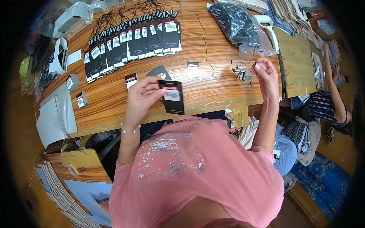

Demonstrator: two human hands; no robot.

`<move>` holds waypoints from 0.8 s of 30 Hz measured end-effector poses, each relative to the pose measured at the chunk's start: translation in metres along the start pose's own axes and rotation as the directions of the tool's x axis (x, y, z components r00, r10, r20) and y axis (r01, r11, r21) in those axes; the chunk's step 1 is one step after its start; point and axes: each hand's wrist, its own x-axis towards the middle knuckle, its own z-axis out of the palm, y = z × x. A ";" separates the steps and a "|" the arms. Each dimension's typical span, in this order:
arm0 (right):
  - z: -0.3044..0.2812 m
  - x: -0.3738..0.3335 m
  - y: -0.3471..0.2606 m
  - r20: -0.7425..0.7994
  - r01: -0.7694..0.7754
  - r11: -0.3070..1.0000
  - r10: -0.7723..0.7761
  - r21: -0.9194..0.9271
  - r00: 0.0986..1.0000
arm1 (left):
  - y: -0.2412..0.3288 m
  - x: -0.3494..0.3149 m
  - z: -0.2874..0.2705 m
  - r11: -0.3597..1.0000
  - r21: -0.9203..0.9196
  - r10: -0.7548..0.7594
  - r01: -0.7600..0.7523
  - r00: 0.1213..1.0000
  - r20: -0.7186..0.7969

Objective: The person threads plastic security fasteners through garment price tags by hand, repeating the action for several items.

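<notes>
Currently left hand (142, 95), centre frame, pinches a black rectangular card hang tag with white barcode label (172, 97) between thumb and fingertips, just above the wooden table's (110, 98) near edge. Right hand (267, 76), right of centre, pinches a thin black looped string (241, 71) at fingertips. Farther back, upper left: overlapping row of finished black tags (133, 43).

Print on black tag (171, 97) unreadably small

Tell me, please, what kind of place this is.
Probably a small garment workshop where hang tags are prepared: rows of black tags with strings lie on a wooden table, and folded cloth is stacked nearby.
</notes>
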 end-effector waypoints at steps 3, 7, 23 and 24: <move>0.011 0.005 0.002 0.111 -0.046 0.925 0.004 0.377 0.994 | 0.008 0.007 0.013 0.998 -0.007 -0.069 0.070 0.992 0.108; 0.050 0.007 0.007 0.220 -0.110 0.806 -0.026 0.582 0.975 | 0.012 0.021 0.033 0.997 0.062 -0.053 0.041 0.979 0.199; 0.139 0.008 0.000 0.252 -0.103 0.883 -0.017 0.457 0.968 | -0.004 0.047 0.045 0.961 0.161 0.191 -0.224 0.961 0.198; 0.137 0.009 0.001 0.254 -0.115 0.886 -0.003 0.449 0.967 | -0.005 0.049 0.045 0.943 0.148 0.275 -0.299 0.947 0.166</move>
